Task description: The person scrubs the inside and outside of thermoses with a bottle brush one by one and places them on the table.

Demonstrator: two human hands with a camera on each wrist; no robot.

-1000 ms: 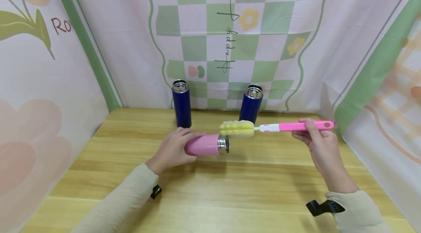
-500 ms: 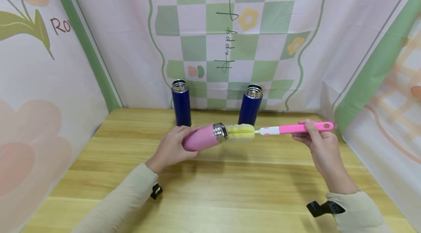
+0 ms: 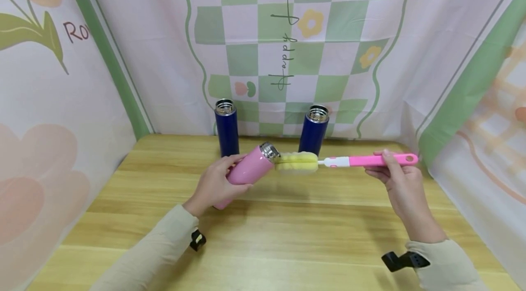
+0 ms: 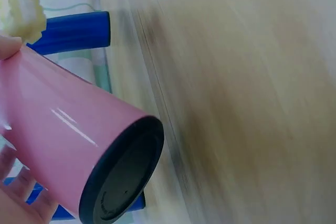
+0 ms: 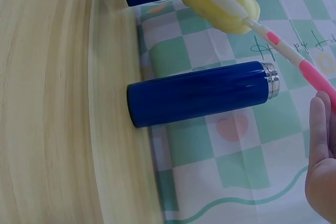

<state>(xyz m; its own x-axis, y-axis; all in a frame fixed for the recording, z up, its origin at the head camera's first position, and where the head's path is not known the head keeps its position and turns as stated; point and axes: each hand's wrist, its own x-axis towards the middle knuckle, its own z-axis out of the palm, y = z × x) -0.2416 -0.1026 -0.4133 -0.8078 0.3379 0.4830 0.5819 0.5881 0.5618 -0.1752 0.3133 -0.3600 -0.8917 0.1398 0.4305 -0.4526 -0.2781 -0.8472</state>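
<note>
While the pink bottle (image 3: 249,167) is grasped round its body by the left hand (image 3: 216,187), the pink-and-white handle of a brush (image 3: 338,161) is pinched by the right hand (image 3: 403,186). The bottle is held tilted, its metal mouth turned up and toward the right hand, its black base slanted down past the left hand. The brush is held almost level above the desk (image 3: 287,245), its yellow sponge head pointed toward the left hand, right at the bottle's mouth; whether the two are touching cannot be told. Just beyond the left hand, one blue bottle (image 3: 227,133) is stood upright; another blue bottle (image 3: 314,133) is placed beyond the brush, between the hands. Farther off, a checked cloth (image 3: 273,30) is hung.
</note>
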